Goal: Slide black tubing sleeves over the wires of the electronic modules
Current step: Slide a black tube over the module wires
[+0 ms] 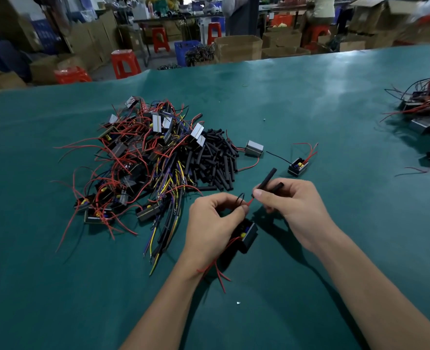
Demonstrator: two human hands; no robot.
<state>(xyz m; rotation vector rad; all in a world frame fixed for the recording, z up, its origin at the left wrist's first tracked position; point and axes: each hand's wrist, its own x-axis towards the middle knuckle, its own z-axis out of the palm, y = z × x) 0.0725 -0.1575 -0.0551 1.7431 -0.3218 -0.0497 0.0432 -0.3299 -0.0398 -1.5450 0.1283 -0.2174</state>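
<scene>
My left hand [212,223] holds a small black electronic module [248,234] against its palm and pinches the module's red wire [249,202] between thumb and forefinger. More red wires trail from the module over my left wrist. My right hand [293,204] pinches a black tubing sleeve [267,179] whose lower end meets the tip of the red wire. A second black sleeve [277,186] sticks out between the right hand's fingers.
A heap of modules with red, black and yellow wires [138,157] lies left of centre on the green table [310,97], with a pile of loose black sleeves [215,160] beside it. Two single modules [254,148] [298,167] lie beyond my hands. Another heap [428,114] sits far right.
</scene>
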